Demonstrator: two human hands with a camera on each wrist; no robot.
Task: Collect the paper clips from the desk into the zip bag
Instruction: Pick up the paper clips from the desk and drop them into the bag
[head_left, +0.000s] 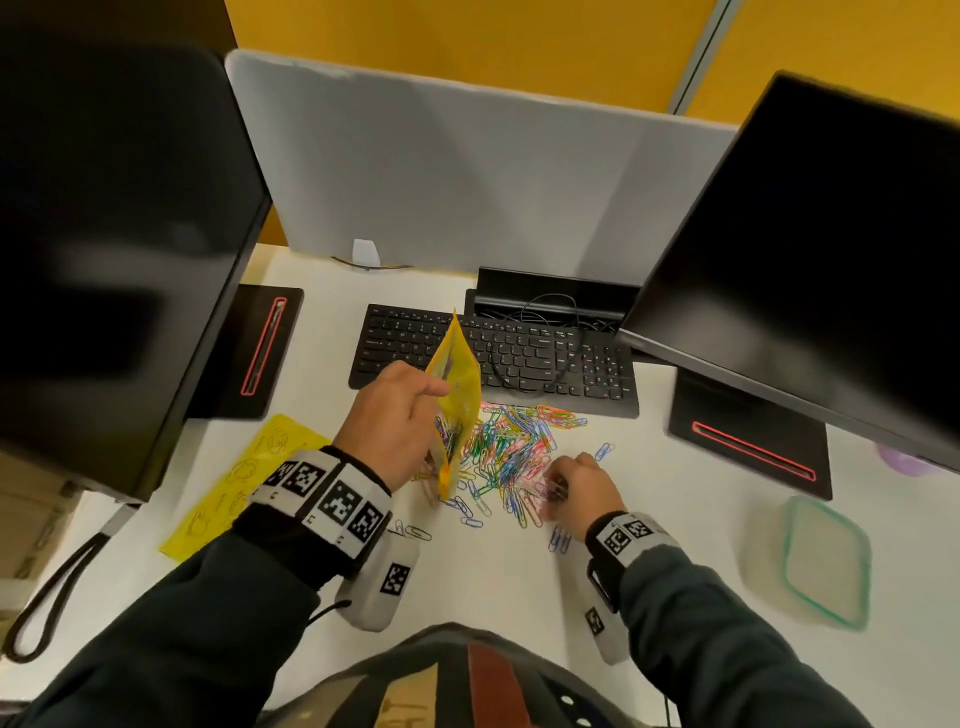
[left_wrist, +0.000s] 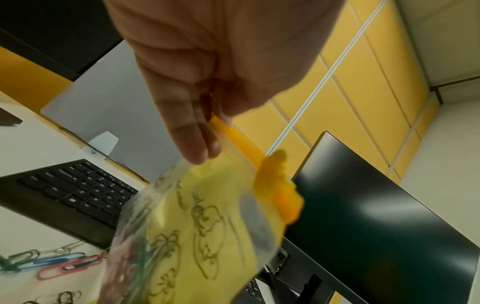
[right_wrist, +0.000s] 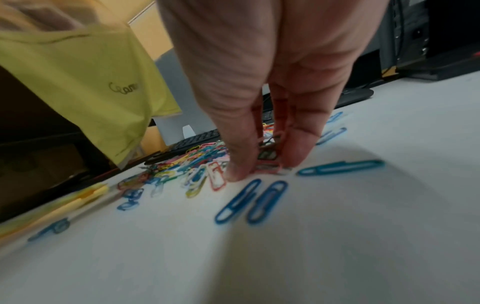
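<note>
My left hand pinches the yellow zip bag by its top edge, hanging it upright over the left side of the paper clips heaped on the desk. My right hand pinches a few clips at the heap's right edge, so the bag's mouth lies up and to its left.

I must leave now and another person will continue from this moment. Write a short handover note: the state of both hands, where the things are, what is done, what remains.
Left hand: pinches the top edge of the yellow zip bag and holds it above the desk; some clips are already inside.
Right hand: fingertips down on the right edge of the paper clip pile, gathering a few clips; whether any are gripped cannot be told.
Done: a small part is bagged.
Left: most of the pile, plus loose blue clips near the right hand and a few strays near the left wrist. Then close the bag.
</note>
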